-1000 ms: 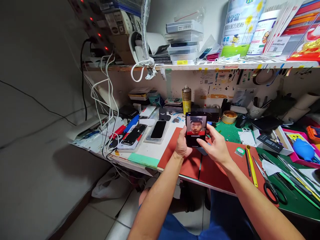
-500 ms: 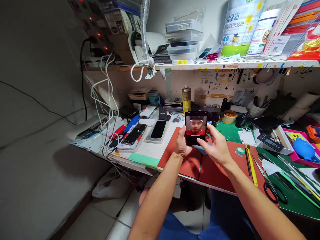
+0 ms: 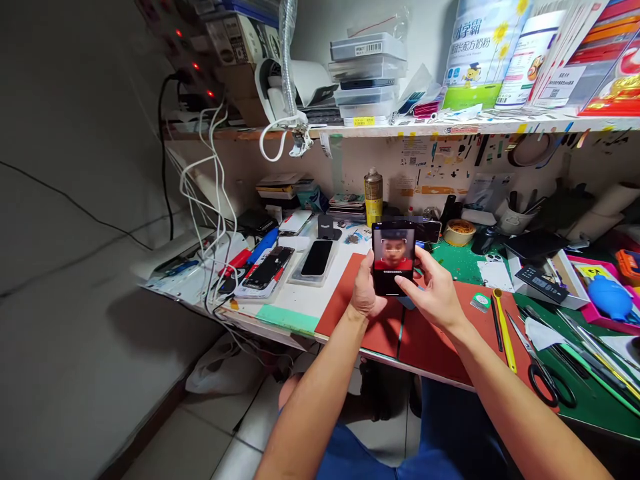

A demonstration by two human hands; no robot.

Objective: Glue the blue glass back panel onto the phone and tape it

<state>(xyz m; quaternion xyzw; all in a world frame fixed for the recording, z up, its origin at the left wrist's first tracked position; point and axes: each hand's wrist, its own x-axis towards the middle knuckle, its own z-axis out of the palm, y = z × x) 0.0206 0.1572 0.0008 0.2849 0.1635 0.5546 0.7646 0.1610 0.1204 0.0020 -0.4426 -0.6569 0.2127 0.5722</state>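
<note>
A smartphone stands tilted up between my two hands over the red mat. Its lit screen shows a camera picture of a person inside a white frame, with a line of text below on black. My left hand grips the phone's left edge, thumb along the side. On the other side my right hand holds the right edge, with its thumb over the lower part of the screen. The fingers behind the phone are hidden. Part of a blue item under the phone shows beside my right hand; I cannot tell what it is.
Left of the mat lie a dark-screened phone in a clear tray and a black phone part. A spray can stands behind. To the right are scissors, a yellow-handled tool and a blue air blower. White cables hang at left.
The phone has shifted very slightly right and down in the view, still in both hands. The text on its screen sits a little lower. The hands keep their hold.
</note>
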